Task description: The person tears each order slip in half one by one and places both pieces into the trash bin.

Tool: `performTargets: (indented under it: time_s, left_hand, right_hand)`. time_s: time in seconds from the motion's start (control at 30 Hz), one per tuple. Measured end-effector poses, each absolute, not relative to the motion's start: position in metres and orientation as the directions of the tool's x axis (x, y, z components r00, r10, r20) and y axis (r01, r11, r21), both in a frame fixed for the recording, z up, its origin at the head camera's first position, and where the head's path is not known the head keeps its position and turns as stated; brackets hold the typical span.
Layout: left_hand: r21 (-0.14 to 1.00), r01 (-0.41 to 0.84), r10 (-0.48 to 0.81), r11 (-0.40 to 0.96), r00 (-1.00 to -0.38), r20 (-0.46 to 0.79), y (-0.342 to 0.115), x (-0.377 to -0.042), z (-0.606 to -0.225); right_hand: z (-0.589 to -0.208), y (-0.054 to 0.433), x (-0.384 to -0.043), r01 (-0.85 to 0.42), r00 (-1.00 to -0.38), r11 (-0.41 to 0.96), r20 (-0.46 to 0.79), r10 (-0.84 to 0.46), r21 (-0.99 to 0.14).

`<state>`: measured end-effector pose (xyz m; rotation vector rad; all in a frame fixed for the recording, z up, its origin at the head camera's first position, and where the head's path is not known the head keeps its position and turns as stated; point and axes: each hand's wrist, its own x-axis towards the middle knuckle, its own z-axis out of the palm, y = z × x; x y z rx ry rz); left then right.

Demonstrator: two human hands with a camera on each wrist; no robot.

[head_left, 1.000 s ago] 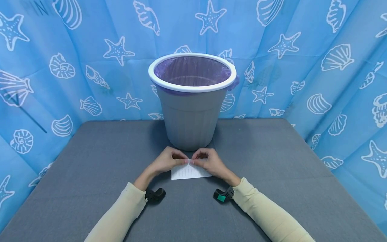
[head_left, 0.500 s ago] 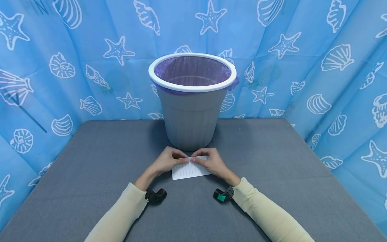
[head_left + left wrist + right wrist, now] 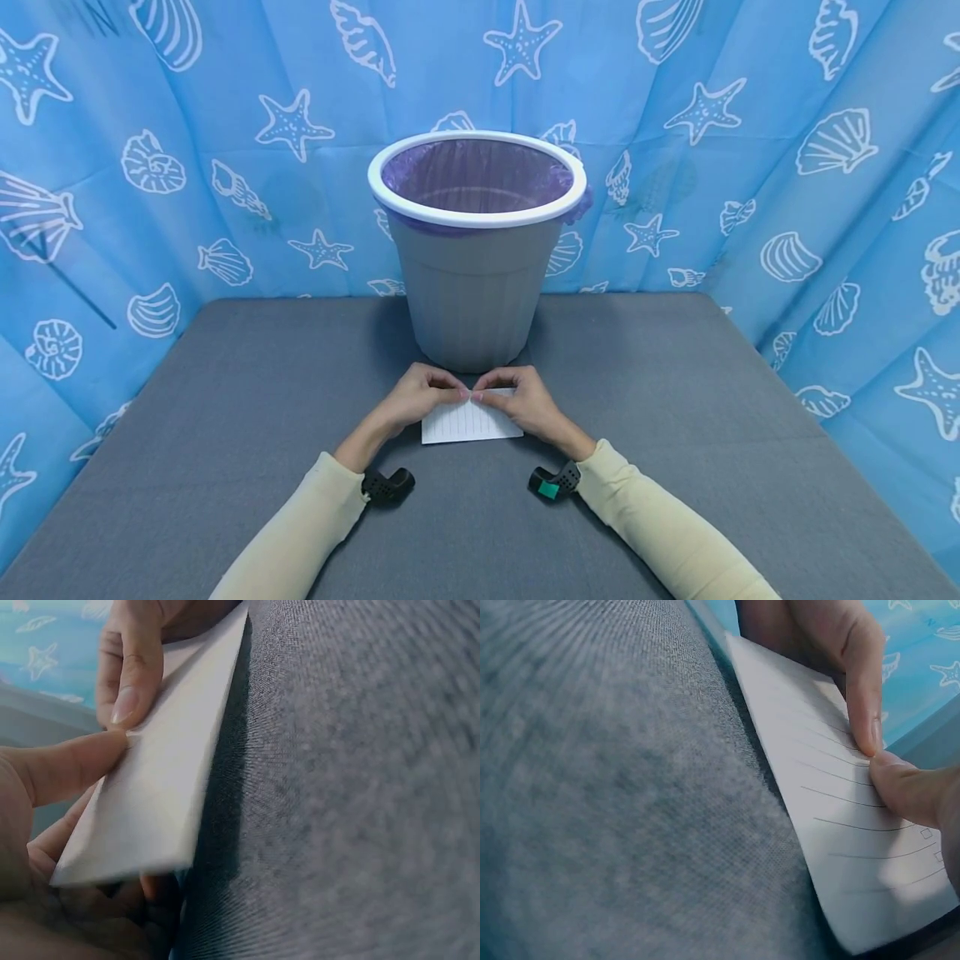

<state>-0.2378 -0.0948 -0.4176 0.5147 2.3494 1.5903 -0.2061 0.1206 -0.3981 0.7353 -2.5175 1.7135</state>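
Note:
A small sheet of lined paper [image 3: 468, 423] is held low over the table in front of the bin. My left hand [image 3: 415, 400] pinches its far edge near the middle between thumb and fingers. Right beside it, my right hand [image 3: 523, 402] pinches the same edge, the two thumb tips meeting. In the right wrist view the paper [image 3: 810, 772] shows ruled lines and small printed boxes. The left wrist view shows the sheet [image 3: 169, 780] slanting, its lower long edge close to the cloth, fingers partly hidden behind it.
A grey bin [image 3: 474, 292] with a white rim and purple liner [image 3: 472, 179] stands just beyond the hands. Grey cloth covers the table [image 3: 675, 400]. A blue shell-print curtain [image 3: 300, 208] hangs behind and along both sides.
The paper has shifted slightly left and its near edge has tipped a little between frames. Both hands keep nearly the same place and still pinch the sheet.

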Motion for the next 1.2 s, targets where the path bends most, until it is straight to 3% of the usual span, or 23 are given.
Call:
performTargets:
  time_s: [0.37,0.6,0.87,1.2]
  left_hand:
    - [0.919,0.061,0.285,0.389,-0.957,-0.057,-0.106,-0.245,-0.418]
    - [0.915,-0.002,0.189,0.404,-0.978,-0.085,-0.117,-0.249,-0.416]
    - [0.902,-0.001,0.103,0.432,-0.993,-0.050,-0.132,-0.253,-0.415]
    - [0.857,0.131,0.222,0.498,-0.975,0.020,-0.129,-0.249,-0.400]
  right_hand:
    - [-0.398,0.121,-0.207,-0.394,-0.898,0.259,0.309,-0.313,-0.882]
    - [-0.426,0.125,-0.224,-0.392,-0.915,0.263,0.346,-0.207,-0.881]
    - [-0.432,0.129,-0.228,-0.403,-0.911,0.188,0.372,-0.178,-0.896]
    - [-0.428,0.131,-0.228,-0.387,-0.916,0.227,0.346,-0.201,-0.893]
